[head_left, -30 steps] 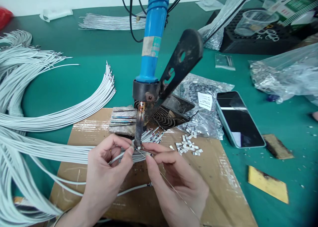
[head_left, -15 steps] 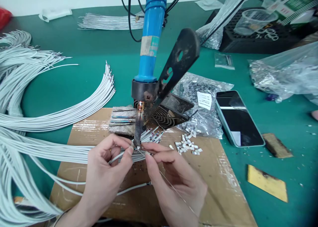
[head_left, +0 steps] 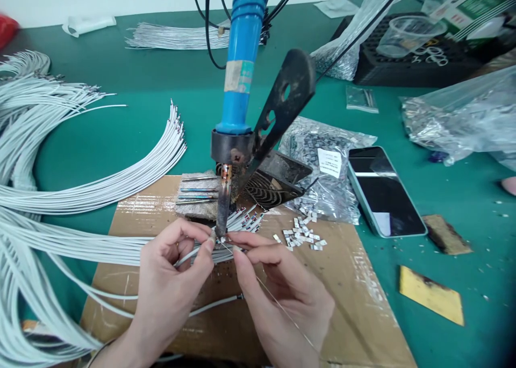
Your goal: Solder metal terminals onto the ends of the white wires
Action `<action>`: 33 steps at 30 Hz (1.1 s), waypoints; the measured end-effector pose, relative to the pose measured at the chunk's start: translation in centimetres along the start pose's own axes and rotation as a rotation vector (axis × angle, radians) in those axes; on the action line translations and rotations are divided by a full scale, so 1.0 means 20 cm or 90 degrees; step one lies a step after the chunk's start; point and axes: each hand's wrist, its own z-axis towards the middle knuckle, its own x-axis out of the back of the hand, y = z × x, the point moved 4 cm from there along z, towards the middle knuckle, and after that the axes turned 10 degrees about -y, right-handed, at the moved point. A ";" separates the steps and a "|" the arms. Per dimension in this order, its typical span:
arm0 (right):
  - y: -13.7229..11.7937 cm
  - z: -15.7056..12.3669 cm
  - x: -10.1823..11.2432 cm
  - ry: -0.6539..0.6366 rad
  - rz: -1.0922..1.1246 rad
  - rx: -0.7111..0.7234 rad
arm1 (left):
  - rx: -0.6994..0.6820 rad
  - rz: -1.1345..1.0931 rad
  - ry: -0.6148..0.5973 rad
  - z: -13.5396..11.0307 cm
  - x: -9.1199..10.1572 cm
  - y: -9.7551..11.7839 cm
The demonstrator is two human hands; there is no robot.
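Below the tip of a blue-handled soldering iron [head_left: 237, 96], held in a stand [head_left: 288, 96], both my hands meet. My left hand [head_left: 173, 268] is closed, pinching a white cable [head_left: 186, 258] near its end. My right hand [head_left: 284, 293] is closed on a thin solder wire [head_left: 284, 306], whose end reaches the cable end at the iron tip. A small pale piece sits there, too small to make out fully. Beneath my hands lies a bundle of white cables [head_left: 100, 244] with dark-marked ends.
Small metal pieces [head_left: 302, 231] are scattered on the cardboard [head_left: 355, 303]. Behind them lie a plastic bag of parts [head_left: 322, 169] and a phone [head_left: 387, 190]. A yellow sponge [head_left: 431, 295] is at the right. More cable bundles [head_left: 133, 182] spread on the left.
The whole view has shifted slightly. My hands keep the same pinch on the cable and the solder wire beneath the iron tip.
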 end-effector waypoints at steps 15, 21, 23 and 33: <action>0.00 0.00 0.00 0.007 -0.009 0.003 | -0.002 -0.002 -0.007 -0.01 -0.01 -0.01; 0.01 0.00 0.00 0.007 0.003 0.014 | -0.012 -0.014 -0.001 -0.03 -0.01 -0.04; 0.01 0.00 0.00 0.006 -0.003 0.019 | -0.013 -0.009 -0.003 -0.03 -0.01 -0.04; 0.01 0.00 0.00 -0.006 -0.015 0.007 | 0.016 0.000 -0.012 -0.02 0.00 -0.03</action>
